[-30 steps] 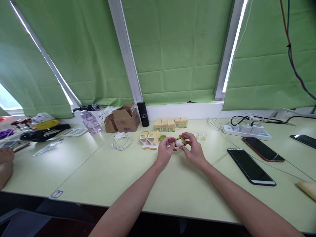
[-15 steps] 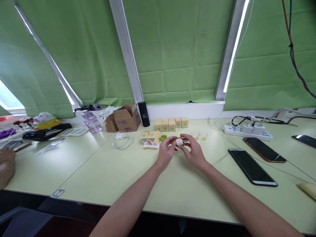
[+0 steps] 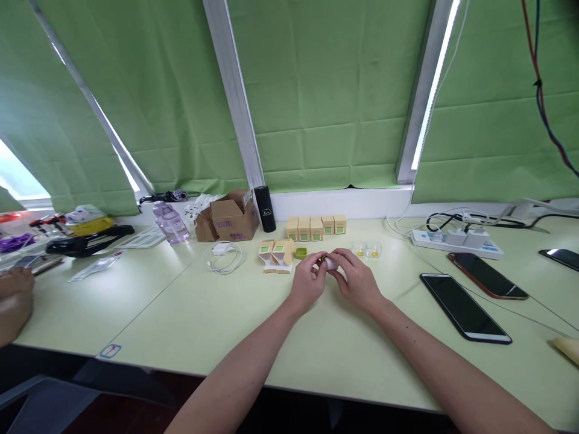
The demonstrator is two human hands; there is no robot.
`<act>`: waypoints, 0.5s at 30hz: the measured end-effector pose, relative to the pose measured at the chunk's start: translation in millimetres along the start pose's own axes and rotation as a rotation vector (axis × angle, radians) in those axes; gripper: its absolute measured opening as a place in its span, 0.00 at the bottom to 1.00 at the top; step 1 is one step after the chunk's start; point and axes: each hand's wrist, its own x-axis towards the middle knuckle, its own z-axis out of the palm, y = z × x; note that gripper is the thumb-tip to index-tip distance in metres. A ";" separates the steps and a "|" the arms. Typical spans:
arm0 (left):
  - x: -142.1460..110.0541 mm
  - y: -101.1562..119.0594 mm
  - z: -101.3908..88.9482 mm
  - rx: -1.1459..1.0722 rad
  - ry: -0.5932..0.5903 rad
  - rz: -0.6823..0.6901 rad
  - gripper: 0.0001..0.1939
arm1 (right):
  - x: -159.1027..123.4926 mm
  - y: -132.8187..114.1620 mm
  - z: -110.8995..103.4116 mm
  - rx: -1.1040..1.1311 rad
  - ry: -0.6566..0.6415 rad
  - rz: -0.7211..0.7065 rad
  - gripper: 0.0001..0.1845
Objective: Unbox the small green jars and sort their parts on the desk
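My left hand (image 3: 308,279) and my right hand (image 3: 356,277) meet over the middle of the pale green table (image 3: 190,313), fingers pinched together on a small white and green round piece (image 3: 330,263). Most of that piece is hidden by my fingers. Just left of my hands lie opened small yellow boxes (image 3: 275,254) and a small green cap (image 3: 300,252). Behind them stands a row of closed yellow boxes (image 3: 316,227). Clear little cups with yellow dots (image 3: 367,250) sit to the right of my hands.
A black cylinder (image 3: 265,208), brown cartons (image 3: 228,216), a purple bottle (image 3: 169,222) and a white cable (image 3: 225,256) stand at the back left. Phones (image 3: 465,307) and a power strip (image 3: 455,242) lie on the right. Another person's hand (image 3: 13,298) rests at the far left.
My fingers have closed more tightly round the small piece, hiding most of it. Both hands stay in the same spot on the table.
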 end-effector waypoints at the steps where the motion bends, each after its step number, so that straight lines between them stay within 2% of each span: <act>1: -0.1 0.5 -0.3 0.006 -0.005 0.006 0.14 | -0.2 0.3 0.2 0.004 -0.008 -0.004 0.21; 5: 0.0 1.9 -0.2 0.025 -0.009 0.001 0.14 | -1.0 2.6 2.1 0.019 -0.033 -0.009 0.21; 10: -0.3 0.2 3.0 0.243 -0.043 -0.005 0.16 | -0.3 5.1 4.6 0.005 -0.056 -0.030 0.20; 15: 1.1 1.5 5.5 0.345 -0.039 -0.042 0.15 | -0.1 7.0 8.9 -0.007 -0.085 -0.034 0.21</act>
